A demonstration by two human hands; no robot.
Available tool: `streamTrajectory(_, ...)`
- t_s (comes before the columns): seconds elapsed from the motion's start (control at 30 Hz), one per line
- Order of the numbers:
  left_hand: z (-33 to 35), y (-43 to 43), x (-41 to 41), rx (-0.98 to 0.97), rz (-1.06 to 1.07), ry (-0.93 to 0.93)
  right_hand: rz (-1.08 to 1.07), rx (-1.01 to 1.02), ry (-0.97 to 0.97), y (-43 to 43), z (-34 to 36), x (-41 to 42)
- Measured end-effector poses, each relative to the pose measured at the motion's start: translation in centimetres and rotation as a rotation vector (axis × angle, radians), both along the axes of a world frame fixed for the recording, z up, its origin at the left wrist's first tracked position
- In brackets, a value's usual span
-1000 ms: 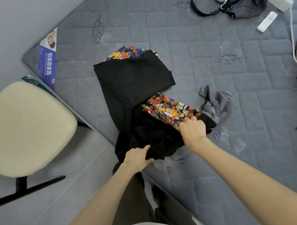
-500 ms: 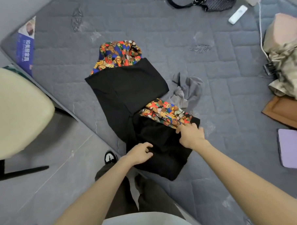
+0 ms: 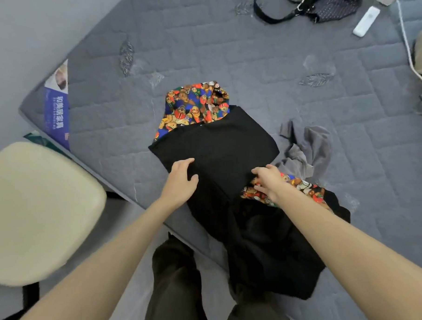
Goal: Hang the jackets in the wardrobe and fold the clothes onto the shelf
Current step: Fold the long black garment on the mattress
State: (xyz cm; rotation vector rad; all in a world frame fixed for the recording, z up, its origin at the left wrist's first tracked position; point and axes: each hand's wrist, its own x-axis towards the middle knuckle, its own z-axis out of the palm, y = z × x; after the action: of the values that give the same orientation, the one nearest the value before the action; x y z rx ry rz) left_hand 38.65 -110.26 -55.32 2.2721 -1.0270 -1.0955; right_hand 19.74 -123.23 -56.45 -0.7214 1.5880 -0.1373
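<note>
Black jacket with bear-print lining lies half folded on the grey mattress. Left hand grips its left edge; right hand seems to pinch the fold, fingers curled.

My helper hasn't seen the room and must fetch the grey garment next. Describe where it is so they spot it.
On the grey quilted mattress, look just right of the black garment being folded. The grey garment lies crumpled there, plain and unprinted, unlike its bear-print-lined black neighbour.
</note>
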Motion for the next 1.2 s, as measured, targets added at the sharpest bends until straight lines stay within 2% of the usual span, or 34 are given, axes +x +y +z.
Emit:
streamTrajectory(0.13, -1.7, -3.5, 4.1, -0.002, -0.097, -0.018, -0.292, 0.046, -0.02, -0.9, -1.9, 1.8)
streamTrajectory(0.3, -3.3, -7.5, 7.3, 0.013, -0.194, -0.006, -0.423, -0.078, -0.137, -0.2, -0.5, 4.2)
streamTrajectory(0.37, -3.4, -8.6, 7.9, -0.015, -0.216, 0.085, -0.398, -0.091, -0.236, 0.8, 0.9, 5.3)
streamTrajectory(0.5, -2.8, -9.3, 8.1, 0.003, -0.224, 0.353, -0.164, -0.075, -0.318, 3.1, 3.1, 7.0)
streamTrajectory(0.57, -3.0, -8.9, 8.2, 0.01, -0.275, 0.402, -0.08, -0.071, -0.373, 4.1, 4.0, 7.4)
streamTrajectory(0.63, -3.2, -8.0, 8.2, 0.014, -0.297, 0.376, -0.053, -0.04, -0.436, 5.0, 4.5, 7.5)
streamTrajectory(0.77, -2.1, -6.4, 8.5, -0.085, -0.235, 0.145, -0.101, 0.039, -0.54, 6.5, 5.3, 6.6)
streamTrajectory(0.87, -0.1, -4.9, 9.2, -0.102, -0.331, 0.043, -0.142, 0.082, -0.55, 7.7, 6.1, 5.4)
streamTrajectory(0.97, 1.0, -2.6, 8.8, 0.027, -0.436, -0.029, -0.117, 0.114, -0.587, 9.3, 7.2, 4.3)
streamTrajectory(1.07, 1.5, 1.0, 7.6, 0.141, -0.41, -0.018, -0.066, 0.177, -0.633, 11.1, 8.2, 3.3)
streamTrajectory(1.2, 1.3, 6.7, 6.5, 0.293, -0.518, -0.182, -0.023, 0.304, -0.699, 14.5, 8.5, 2.6)
